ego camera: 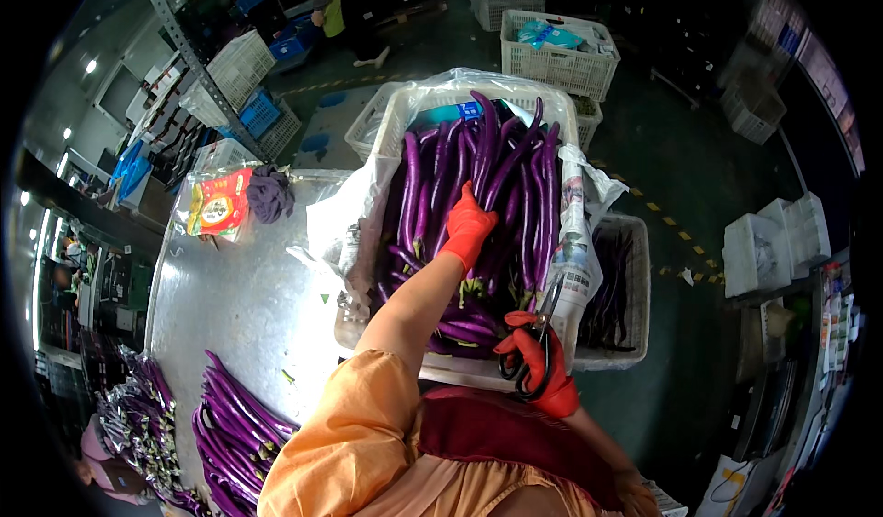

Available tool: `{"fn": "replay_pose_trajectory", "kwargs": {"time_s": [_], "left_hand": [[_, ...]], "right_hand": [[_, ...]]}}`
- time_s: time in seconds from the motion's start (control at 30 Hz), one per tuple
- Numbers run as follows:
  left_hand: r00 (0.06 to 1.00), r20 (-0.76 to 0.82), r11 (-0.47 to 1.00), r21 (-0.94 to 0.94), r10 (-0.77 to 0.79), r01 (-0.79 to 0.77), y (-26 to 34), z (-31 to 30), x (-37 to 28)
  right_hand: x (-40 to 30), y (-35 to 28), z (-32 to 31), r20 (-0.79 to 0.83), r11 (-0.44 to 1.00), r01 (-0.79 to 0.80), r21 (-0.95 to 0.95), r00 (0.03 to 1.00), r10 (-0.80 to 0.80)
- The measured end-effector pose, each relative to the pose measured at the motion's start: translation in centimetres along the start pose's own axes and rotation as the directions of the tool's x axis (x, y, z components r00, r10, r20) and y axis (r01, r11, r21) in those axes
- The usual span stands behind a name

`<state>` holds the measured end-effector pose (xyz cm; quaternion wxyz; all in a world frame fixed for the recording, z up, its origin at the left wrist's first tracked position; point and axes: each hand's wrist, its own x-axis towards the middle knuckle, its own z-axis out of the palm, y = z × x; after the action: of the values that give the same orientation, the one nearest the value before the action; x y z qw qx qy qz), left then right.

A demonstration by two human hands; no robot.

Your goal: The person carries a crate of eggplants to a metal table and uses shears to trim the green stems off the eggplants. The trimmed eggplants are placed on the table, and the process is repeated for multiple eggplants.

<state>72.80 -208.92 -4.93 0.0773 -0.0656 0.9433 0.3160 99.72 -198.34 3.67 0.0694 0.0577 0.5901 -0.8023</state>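
Note:
Long purple eggplants [441, 165] fill a white plastic crate [569, 113] lined with clear film and newspaper [576, 268] in front of me. Wearing a red glove, my left hand [471, 227] rests on the eggplants in the middle of the crate. Its fingertips point away from me, and the curled fingers are partly hidden, so a grip on an eggplant cannot be confirmed. My right hand [545, 372], also red-gloved, has its fingers in the black handles of a pair of scissors [547, 317] at the crate's near right corner. The blades point away from me.
To the left is a metal table [227, 296] bearing a pile of eggplants [238, 434], bagged eggplants [141, 413], a red package [221, 203] and a dark purple cloth [269, 194]. Another crate of dark eggplants [645, 296] stands right. A person [334, 13] is at the back.

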Motion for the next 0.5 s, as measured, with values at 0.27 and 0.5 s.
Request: {"fn": "replay_pose_trajectory", "kwargs": {"time_s": [0.27, 0.5], "left_hand": [[0.928, -0.178, 0.939, -0.044, 0.328, -0.341, 0.0, -4.6, -5.5], [0.471, -0.448, 0.536, 0.020, 0.759, -0.844, 3.4, -12.5, -11.2]], "right_hand": [[0.2, 0.6, 1.6, -0.210, 0.999, 0.035, 0.013, 0.977, -0.031], [1.8, 1.7, 1.4, -0.344, 0.977, 0.210, -0.047, 0.914, -0.213]]}}
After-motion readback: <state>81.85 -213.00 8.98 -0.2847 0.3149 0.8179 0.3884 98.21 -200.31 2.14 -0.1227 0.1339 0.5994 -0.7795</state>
